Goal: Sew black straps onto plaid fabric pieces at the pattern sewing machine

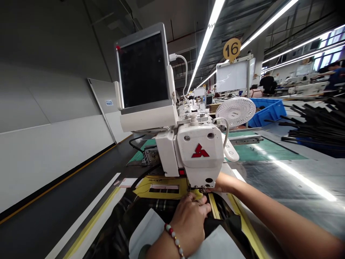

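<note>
My left hand [190, 217], with rings and a beaded bracelet, lies palm down on dark checked cloth [160, 205] just in front of the sewing head. Its fingers look apart, resting on the work, with the tips partly hidden. My right hand [221, 182] reaches in from the right behind the white sewing machine head [201, 151]; most of its fingers are hidden. Left of the needle area is a yellow template [161, 187] with a slot and handwriting. Yellow strips [214, 205] run beside my left fingers. Pale grey-white pieces [215, 244] lie under my left wrist.
A dark-screened control panel [144, 70] stands above the machine. A small white fan [235, 111] is to its right. Farther right are a blue bin [266, 111] and a pile of dark strips [320, 122] on the metal table [285, 190]. People work in the background.
</note>
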Tool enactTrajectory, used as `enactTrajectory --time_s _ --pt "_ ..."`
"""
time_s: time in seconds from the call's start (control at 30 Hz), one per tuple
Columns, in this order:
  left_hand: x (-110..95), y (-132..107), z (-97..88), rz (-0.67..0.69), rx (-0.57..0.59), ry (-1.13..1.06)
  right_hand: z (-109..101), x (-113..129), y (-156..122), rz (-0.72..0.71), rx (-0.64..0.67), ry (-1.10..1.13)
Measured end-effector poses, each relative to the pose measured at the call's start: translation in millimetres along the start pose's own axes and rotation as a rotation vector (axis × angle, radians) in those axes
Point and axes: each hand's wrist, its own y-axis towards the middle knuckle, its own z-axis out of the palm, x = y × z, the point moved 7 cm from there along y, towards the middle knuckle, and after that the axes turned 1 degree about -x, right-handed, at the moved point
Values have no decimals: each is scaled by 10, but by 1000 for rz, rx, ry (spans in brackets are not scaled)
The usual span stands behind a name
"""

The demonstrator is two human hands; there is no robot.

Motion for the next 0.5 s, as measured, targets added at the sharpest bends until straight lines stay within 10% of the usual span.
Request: enactTrajectory --time_s 0.17,0.33,0.5 --pt "29 -52 17 -27 -16 -26 39 -107 -52 63 3 -20" --pt "41 -86 41 -13 9 -19 -127 -12 -517 77 -311 47" --pt "67 -123 13 13 -15 -39 128 495 -1168 -148 -93 -205"
